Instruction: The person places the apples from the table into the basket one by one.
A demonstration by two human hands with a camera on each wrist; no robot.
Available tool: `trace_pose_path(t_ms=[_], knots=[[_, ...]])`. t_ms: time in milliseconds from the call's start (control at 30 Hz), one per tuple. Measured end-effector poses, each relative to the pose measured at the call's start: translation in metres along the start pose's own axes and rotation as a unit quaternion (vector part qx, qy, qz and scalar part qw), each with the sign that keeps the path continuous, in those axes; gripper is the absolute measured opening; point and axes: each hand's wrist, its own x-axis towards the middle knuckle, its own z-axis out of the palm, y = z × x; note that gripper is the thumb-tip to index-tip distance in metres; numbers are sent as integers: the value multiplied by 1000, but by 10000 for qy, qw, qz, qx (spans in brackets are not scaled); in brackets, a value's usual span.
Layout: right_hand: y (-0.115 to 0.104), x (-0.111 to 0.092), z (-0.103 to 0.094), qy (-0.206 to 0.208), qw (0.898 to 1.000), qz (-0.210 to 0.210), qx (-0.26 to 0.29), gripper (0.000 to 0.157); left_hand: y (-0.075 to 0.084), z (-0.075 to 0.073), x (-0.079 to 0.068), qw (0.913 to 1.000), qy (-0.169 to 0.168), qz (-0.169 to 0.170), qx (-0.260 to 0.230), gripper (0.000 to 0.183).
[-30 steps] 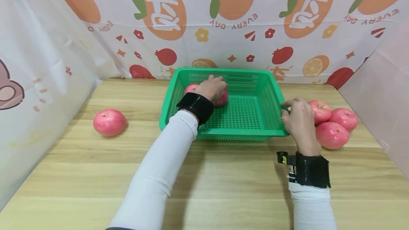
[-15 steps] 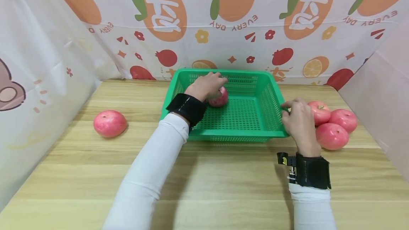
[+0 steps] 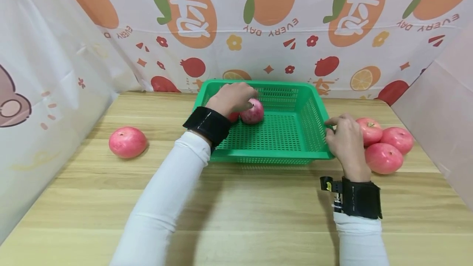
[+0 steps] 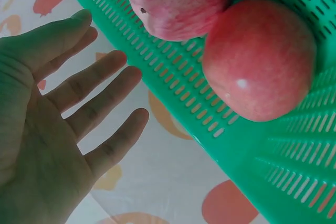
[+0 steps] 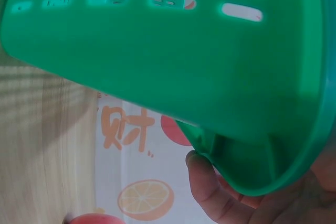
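A green plastic basket with slotted walls stands on the table. Two apples lie side by side at its left end: a streaky pink one and a smoother red one. My left hand hovers over that end, partly covering the red apple in the head view. In the left wrist view its fingers are spread and loosely extended, apart from both apples. My right hand grips the basket's right rim, thumb and fingers about the edge in the right wrist view.
One pink apple lies left of the basket. Three more, including a red one, are clustered right of my right hand. A fruit-print cloth hangs behind the basket, and pale sheets border both sides of the wooden table.
My left hand has drawn back leftward from the apples, uncovering more of the pink one. My right hand stays at the basket rim.
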Motion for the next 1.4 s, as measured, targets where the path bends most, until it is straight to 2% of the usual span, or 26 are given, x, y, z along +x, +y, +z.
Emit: trace_pose_path(t_ms=[267, 500, 733, 1033, 1233, 1400], knots=[[0, 1, 0, -6, 10000, 7, 24, 25, -12, -2, -9, 9998, 109, -109, -81, 35], [1, 1, 0, -25, 10000, 29, 27, 25, -15, -4, -13, 9998, 29, -183, -55, 38], [1, 1, 0, -56, 10000, 42, 41, 26, -18, -9, -18, 9997, 111, -196, -3, 37], [0, 1, -1, -89, 9999, 53, 37, 26, -26, -7, -27, 9996, 0, -274, -8, 40], [0, 1, -1, -106, 9999, 66, 11, 27, -32, -11, -34, 9988, -151, -380, -278, 42], [0, 1, -1, -71, 10000, 37, 5, 27, -35, -15, -38, 9984, -173, -449, -288, 43]])
